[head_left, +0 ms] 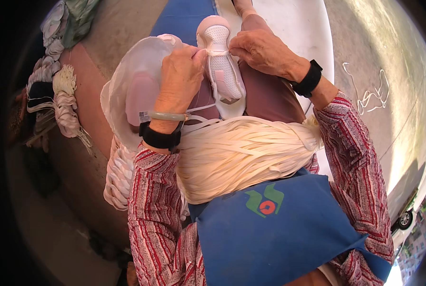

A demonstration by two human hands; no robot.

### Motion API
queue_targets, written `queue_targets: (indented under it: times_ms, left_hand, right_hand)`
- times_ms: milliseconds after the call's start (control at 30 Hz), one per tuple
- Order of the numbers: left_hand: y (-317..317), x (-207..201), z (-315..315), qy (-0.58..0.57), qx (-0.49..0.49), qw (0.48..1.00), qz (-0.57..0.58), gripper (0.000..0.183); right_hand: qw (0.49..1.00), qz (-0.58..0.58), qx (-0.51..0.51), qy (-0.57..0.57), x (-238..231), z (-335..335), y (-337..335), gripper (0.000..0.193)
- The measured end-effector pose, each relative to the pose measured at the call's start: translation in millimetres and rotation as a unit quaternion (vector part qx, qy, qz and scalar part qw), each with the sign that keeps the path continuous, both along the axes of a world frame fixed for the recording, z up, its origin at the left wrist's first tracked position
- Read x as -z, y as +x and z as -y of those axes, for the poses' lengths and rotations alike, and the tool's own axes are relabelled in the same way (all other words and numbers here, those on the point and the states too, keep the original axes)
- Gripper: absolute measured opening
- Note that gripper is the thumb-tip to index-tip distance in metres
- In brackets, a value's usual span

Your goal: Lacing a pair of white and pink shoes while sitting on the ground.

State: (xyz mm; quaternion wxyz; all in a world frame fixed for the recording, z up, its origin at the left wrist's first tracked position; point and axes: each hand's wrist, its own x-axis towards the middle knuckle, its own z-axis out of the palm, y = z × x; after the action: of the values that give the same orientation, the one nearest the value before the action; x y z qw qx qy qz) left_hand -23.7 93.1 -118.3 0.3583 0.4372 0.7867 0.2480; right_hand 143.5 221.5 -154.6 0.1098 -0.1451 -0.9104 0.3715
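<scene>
A white mesh shoe upper (218, 66) with pale pink ends stands between my thighs, its length pointing away from me. A cream shoelace (218, 53) crosses its narrow middle from side to side. My left hand (182, 76) is closed at the shoe's left edge, pinching the lace there. On the opposite edge, my right hand (263, 52) pinches the lace between thumb and curled fingers. The fingertips of both hands are partly hidden. Across my lap, over a blue apron (279, 229), lies a thick bundle of cream flat laces (246, 152); a few strands run toward the shoe.
Left of my left hand, a translucent white bag (115, 102) holds pale pink shoe pieces. Braided lace bundles (65, 107) hang farther left, and another pale bundle (119, 176) lies below the bag. A loose white lace (372, 93) lies on the concrete floor at right.
</scene>
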Motion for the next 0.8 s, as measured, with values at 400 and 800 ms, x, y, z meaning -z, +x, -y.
queue_targets:
  times_ms: [400,800]
  left_hand:
    - [12,2,8,0.008,0.151,0.971,-0.186,0.029]
    - [12,20,10,0.140,0.232,0.937,-0.221,0.011]
  right_hand:
    - [0.980,0.072,0.168,0.081,-22,31,14,0.025]
    - [0.965,0.084,0.173,0.181,-30,51,12,0.025]
